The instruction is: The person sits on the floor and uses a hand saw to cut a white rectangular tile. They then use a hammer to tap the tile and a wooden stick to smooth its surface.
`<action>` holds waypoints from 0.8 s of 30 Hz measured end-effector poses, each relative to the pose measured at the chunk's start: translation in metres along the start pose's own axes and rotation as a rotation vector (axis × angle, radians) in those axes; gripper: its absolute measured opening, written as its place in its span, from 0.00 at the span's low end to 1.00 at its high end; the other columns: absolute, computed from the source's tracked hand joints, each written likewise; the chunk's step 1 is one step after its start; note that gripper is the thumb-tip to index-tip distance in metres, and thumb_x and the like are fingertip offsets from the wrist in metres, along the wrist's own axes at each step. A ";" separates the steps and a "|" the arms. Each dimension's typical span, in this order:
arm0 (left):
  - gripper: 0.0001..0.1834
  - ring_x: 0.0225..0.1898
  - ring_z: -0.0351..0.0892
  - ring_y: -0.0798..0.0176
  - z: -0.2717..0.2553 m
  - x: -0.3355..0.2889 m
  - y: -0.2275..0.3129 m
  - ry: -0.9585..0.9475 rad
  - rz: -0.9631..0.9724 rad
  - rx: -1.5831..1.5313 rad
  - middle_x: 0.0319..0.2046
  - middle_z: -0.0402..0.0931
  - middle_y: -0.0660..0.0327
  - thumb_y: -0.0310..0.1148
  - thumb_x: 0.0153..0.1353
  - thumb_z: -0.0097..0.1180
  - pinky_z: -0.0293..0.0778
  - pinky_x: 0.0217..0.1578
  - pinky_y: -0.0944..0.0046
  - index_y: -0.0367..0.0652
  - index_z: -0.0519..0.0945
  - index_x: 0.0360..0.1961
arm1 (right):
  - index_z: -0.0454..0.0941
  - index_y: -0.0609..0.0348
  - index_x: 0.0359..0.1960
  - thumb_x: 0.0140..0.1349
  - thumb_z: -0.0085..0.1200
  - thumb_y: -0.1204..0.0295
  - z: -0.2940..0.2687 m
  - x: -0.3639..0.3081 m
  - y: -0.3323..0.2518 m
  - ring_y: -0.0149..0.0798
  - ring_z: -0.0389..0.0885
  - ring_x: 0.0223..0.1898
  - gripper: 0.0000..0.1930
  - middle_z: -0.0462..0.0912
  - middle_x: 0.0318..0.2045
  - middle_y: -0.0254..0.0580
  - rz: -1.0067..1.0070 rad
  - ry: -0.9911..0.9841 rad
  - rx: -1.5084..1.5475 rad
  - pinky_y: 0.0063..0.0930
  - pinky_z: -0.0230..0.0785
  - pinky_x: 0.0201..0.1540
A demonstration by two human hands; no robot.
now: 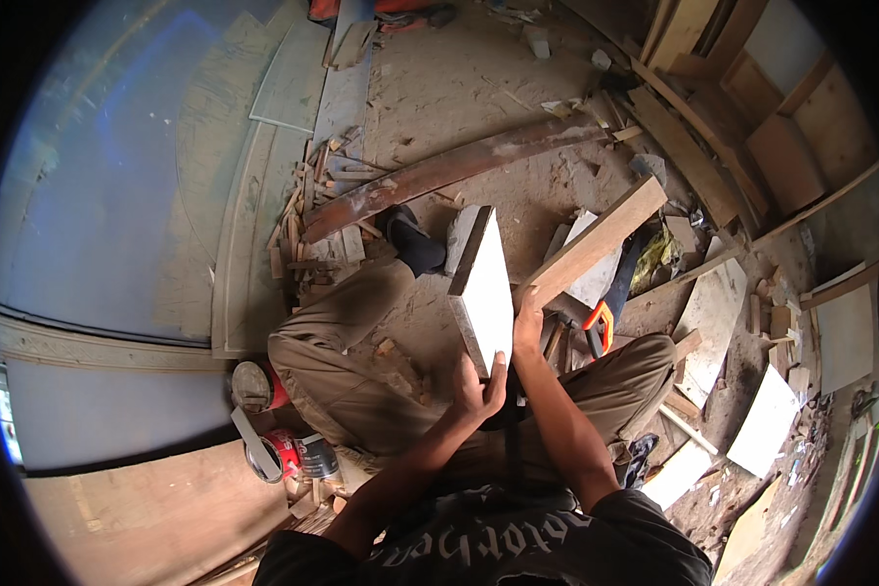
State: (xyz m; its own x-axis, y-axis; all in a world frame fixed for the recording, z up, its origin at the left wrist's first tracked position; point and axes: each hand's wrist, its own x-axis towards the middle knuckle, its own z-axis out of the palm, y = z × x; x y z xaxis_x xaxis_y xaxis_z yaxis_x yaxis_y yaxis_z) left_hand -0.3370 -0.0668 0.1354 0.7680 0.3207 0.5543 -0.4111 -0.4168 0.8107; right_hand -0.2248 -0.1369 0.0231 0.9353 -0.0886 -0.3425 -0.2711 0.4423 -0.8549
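Note:
My left hand point(481, 388) is closed on the near end of a white board point(485, 293) with a dark edge, which tilts up and away from me. Just right of it, my right hand point(527, 327) grips the lower end of a brown wooden board point(601, 239) that slants up to the right. The two pieces are close at their near ends and spread apart at the far ends. Beside my right knee is a tool with an orange and black handle point(604, 327). What lies under the boards is partly hidden.
A long reddish-brown plank point(449, 174) lies across the dusty floor ahead. Wood scraps point(298, 220) are piled at the left. Paint tins point(317, 456) stand by my left leg. White offcuts point(764, 420) and leaning boards point(786, 166) crowd the right side.

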 end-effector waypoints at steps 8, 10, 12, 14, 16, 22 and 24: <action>0.22 0.38 0.76 0.60 -0.012 0.001 -0.004 -0.034 -0.694 -0.352 0.42 0.76 0.54 0.36 0.61 0.59 0.70 0.41 0.64 0.26 0.73 0.47 | 0.77 0.69 0.42 0.68 0.47 0.50 0.011 -0.010 -0.024 0.29 0.74 0.39 0.27 0.78 0.37 0.38 -0.151 0.043 -0.166 0.25 0.68 0.44; 0.29 0.46 0.75 0.64 -0.010 0.015 -0.006 0.199 -1.058 -0.690 0.49 0.75 0.58 0.43 0.58 0.63 0.67 0.50 0.66 0.30 0.74 0.52 | 0.76 0.69 0.39 0.66 0.46 0.44 0.014 -0.013 -0.039 0.29 0.73 0.37 0.31 0.78 0.33 0.38 -0.220 0.074 -0.280 0.25 0.67 0.42; 0.27 0.51 0.73 0.62 -0.018 0.029 -0.014 0.291 -1.073 -0.867 0.50 0.75 0.58 0.39 0.59 0.62 0.66 0.54 0.64 0.32 0.73 0.54 | 0.77 0.67 0.37 0.67 0.46 0.45 0.014 -0.011 -0.042 0.28 0.73 0.36 0.30 0.78 0.32 0.35 -0.261 0.034 -0.261 0.24 0.66 0.41; 0.26 0.54 0.72 0.61 -0.032 0.035 -0.030 0.289 -1.070 -0.969 0.52 0.73 0.58 0.36 0.61 0.59 0.65 0.56 0.61 0.35 0.70 0.57 | 0.78 0.64 0.37 0.69 0.47 0.50 0.010 -0.007 -0.038 0.25 0.71 0.35 0.24 0.78 0.32 0.31 -0.250 -0.041 -0.205 0.21 0.64 0.40; 0.25 0.58 0.70 0.58 -0.044 0.038 -0.041 0.296 -1.077 -1.018 0.55 0.72 0.58 0.33 0.62 0.55 0.64 0.58 0.57 0.37 0.68 0.59 | 0.78 0.66 0.42 0.70 0.47 0.56 0.020 -0.015 -0.041 0.26 0.73 0.39 0.21 0.79 0.37 0.35 -0.241 -0.084 -0.129 0.21 0.66 0.44; 0.26 0.60 0.68 0.57 -0.049 0.040 -0.036 0.370 -1.094 -0.995 0.57 0.70 0.57 0.34 0.64 0.54 0.63 0.59 0.56 0.37 0.67 0.61 | 0.78 0.67 0.45 0.70 0.48 0.60 0.025 -0.020 -0.044 0.26 0.74 0.40 0.19 0.80 0.38 0.36 -0.208 -0.110 -0.143 0.21 0.66 0.45; 0.27 0.59 0.68 0.57 -0.052 0.044 -0.038 0.396 -1.120 -1.017 0.58 0.70 0.56 0.36 0.63 0.55 0.64 0.59 0.56 0.36 0.66 0.61 | 0.78 0.66 0.45 0.70 0.48 0.59 0.023 -0.020 -0.047 0.25 0.73 0.37 0.19 0.80 0.36 0.34 -0.182 -0.093 -0.169 0.20 0.66 0.42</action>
State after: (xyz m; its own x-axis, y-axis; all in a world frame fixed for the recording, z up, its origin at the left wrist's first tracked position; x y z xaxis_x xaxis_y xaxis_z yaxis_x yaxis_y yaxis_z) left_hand -0.3131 0.0071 0.1388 0.7921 0.3259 -0.5161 -0.0125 0.8540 0.5201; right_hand -0.2254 -0.1351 0.0790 0.9869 -0.0677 -0.1465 -0.1232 0.2704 -0.9548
